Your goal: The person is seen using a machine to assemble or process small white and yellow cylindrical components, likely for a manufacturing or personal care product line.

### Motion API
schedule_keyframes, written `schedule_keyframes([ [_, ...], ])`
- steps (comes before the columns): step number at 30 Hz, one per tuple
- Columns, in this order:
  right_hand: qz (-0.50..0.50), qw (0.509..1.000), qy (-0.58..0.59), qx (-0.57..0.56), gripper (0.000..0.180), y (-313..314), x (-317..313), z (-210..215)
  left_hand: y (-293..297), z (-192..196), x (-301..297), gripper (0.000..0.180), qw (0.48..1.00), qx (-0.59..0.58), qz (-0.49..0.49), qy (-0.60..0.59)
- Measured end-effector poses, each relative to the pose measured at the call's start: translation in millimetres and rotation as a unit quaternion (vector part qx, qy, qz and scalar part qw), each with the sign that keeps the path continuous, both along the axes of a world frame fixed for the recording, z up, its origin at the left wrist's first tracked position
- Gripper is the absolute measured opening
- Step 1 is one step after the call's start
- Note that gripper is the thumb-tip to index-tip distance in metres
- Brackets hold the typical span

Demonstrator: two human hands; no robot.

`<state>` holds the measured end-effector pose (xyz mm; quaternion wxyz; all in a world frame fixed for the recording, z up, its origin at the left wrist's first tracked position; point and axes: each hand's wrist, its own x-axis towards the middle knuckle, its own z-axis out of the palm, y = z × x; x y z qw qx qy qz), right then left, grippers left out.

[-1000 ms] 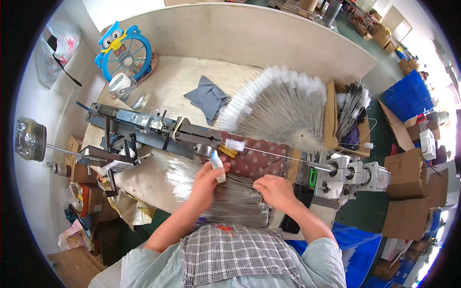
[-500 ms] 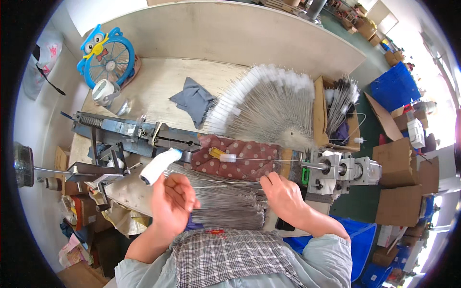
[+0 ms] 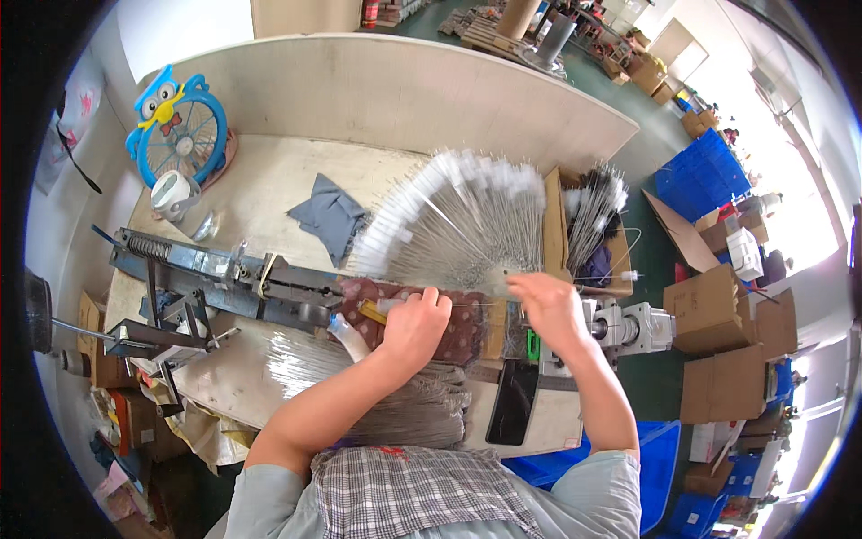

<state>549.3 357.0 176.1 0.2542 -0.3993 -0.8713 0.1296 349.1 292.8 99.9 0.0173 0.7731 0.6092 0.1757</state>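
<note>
My left hand [image 3: 417,329] is closed over the polka-dot padded cloth [image 3: 465,332], its fingertips on the thin wire stem of a white-bristled brush [image 3: 390,305]. The stem runs out to the right from under the fingers. A yellow-handled tool [image 3: 371,311] lies just left of the hand. A white tube with a blue end [image 3: 351,339] rests against my left wrist; its lower part is hidden. Smeared by motion, my right hand [image 3: 548,304] hovers by the right end of the cloth, beside the metal clamp unit [image 3: 633,331]. What its fingers hold, if anything, does not show.
A fan of white-tipped wire brushes [image 3: 449,220] spreads behind the cloth. Bundled wires [image 3: 409,409] lie in front. A steel rail fixture [image 3: 211,269] stands left, a black phone [image 3: 513,404] front right, and a cardboard box [image 3: 555,220] of brushes at back right.
My left hand has moved right and forward onto the brush stem, the white tube shifting with it. My right hand has lifted forward, off the bundled wires. The whole view has shifted.
</note>
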Motion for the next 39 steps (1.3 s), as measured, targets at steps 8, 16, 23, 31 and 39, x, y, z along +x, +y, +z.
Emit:
schedule_keyframes([
  [8,0.079,0.985,-0.093,-0.118,0.015,1.7,-1.3,29.2,62.4,-7.4,-23.3,0.008,0.98,0.087,0.093,0.15],
  [16,0.22,0.974,0.027,-0.044,0.01,1.4,-114.1,-6.4,-74.0,14.1,-30.2,0.017,0.844,-0.17,0.121,-0.494],
  [23,0.191,0.98,0.051,0.004,0.008,-14.7,-168.2,-25.5,-110.8,-5.7,-113.1,0.05,0.219,-0.231,0.242,-0.917],
  [31,0.166,0.986,-0.005,-0.016,0.008,-19.7,-171.2,-15.0,-80.4,20.8,-96.4,0.05,0.786,-0.222,0.232,-0.529],
  [39,0.178,0.981,0.047,0.057,0.009,-29.3,-145.0,-1.6,-73.3,-2.7,-89.9,0.039,0.735,-0.197,0.204,-0.617],
])
